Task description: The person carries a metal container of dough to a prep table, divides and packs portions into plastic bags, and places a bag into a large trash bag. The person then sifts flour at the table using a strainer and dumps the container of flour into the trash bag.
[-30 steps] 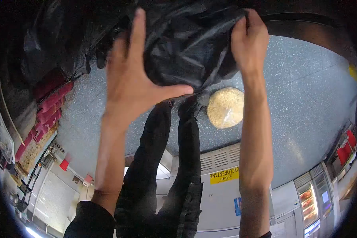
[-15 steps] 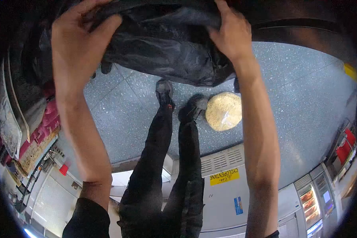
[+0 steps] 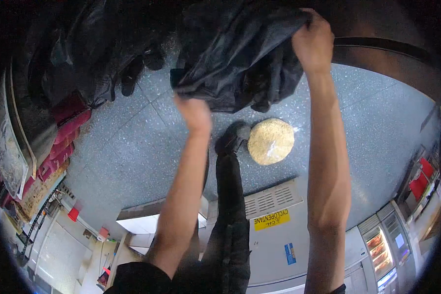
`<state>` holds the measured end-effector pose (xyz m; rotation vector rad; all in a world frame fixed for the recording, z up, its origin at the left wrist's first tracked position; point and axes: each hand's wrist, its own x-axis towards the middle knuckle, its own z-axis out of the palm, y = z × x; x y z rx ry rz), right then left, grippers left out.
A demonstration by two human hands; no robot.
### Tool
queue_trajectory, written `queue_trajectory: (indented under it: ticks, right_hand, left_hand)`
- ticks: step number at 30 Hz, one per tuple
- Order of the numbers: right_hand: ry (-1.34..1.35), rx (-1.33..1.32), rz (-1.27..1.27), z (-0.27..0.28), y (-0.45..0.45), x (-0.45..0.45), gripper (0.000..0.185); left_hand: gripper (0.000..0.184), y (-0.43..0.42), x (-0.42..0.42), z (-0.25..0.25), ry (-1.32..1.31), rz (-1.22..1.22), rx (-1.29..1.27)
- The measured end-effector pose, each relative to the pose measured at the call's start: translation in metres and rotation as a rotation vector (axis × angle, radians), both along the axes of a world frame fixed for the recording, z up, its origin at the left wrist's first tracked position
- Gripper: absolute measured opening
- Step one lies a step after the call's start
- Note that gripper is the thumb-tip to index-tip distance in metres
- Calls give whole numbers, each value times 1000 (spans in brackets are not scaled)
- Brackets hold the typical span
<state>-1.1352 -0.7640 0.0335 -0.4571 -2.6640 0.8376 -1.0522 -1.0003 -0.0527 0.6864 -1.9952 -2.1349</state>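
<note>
Black, shiny, crumpled cloth or plastic (image 3: 245,63) hangs between my two hands at the top of the view. My left hand (image 3: 195,113), slightly blurred, is closed on its lower left corner. Higher up on the right, my right hand (image 3: 316,41) grips the upper right edge with fingers bent round it. Below the black material, a round clear bag of pale yellow, crumbly contents (image 3: 271,142) rests on the speckled floor beside my dark shoe (image 3: 234,134).
A white appliance with a yellow label (image 3: 272,220) stands behind my legs. Maroon items (image 3: 68,120) are stacked at the left, next to dark hanging material (image 3: 63,54). A lit display cabinet (image 3: 379,247) is at the lower right.
My left hand has moved away from the upper left, down and right, to the material's lower corner. My right hand has shifted slightly right. The material now hangs more bunched and slanted.
</note>
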Motion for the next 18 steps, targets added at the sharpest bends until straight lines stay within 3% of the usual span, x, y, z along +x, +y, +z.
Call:
queue_trajectory:
  ticks: [2, 3, 6, 7, 9, 12, 15, 18]
  right_hand:
    - [89, 71, -10, 4, 5, -2, 28]
    - [-49, 38, -44, 5, 6, -7, 36]
    - [58, 106, -106, 15, -7, -29, 42]
    - [146, -153, 28, 49, -15, -31, 30]
    - [237, -67, 28, 43, -10, -45, 31]
    - [214, -131, 28, 58, -22, -38, 39]
    - [238, 42, 88, 54, -36, -1, 50]
    - [-50, 192, 87, 32, -42, 62, 64]
  left_hand:
    - [37, -23, -13, 31, -147, -60, 49]
    - [36, -28, -13, 47, -222, -96, 70]
    - [33, -36, 9, 75, -398, -226, -159]
    - [35, -36, 19, 80, -410, -183, -97]
    - [37, -32, 38, 86, -447, -92, 25]
    - [51, -32, 29, 107, -432, -72, 238]
    - [54, -27, 3, 132, -344, -34, 205]
    - [55, -21, -14, 148, -290, -142, 1]
